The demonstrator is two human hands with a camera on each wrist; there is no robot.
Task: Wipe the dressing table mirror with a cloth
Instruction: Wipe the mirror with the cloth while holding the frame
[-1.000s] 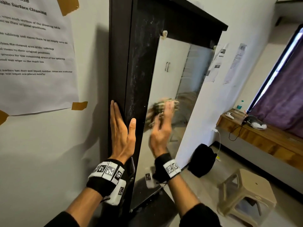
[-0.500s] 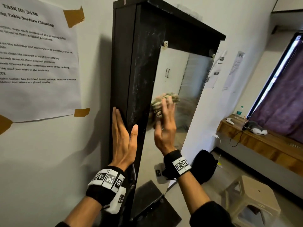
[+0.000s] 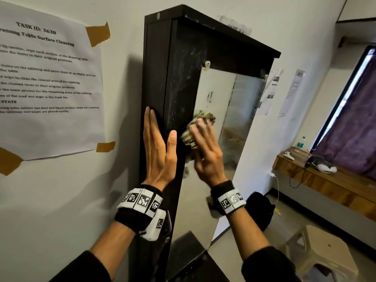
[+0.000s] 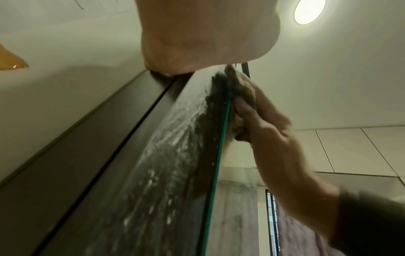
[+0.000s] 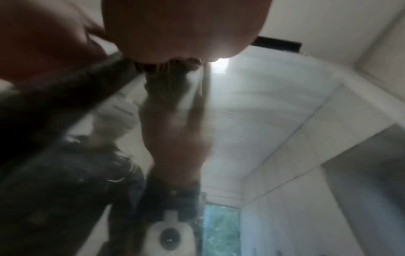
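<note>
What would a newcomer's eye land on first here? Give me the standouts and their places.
First, the right hand pressing a crumpled cloth against the mirror near its left edge. Beside it, the left hand lies flat on the dark frame, which is streaked with whitish dust. A taped paper notice fills the wall at left.

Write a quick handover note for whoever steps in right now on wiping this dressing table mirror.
Left hand: open, fingers straight, flat against the dark frame beside the glass.
Right hand: presses the cloth against the mirror, fingers spread, near the glass's left edge, about mid-height.
Done: cannot tell which parts are already wiped; the glass looks hazy to the right of the cloth.
Left: wipe the rest of the mirror, top corners and lower half included. The frame shows white dusty streaks.
</note>
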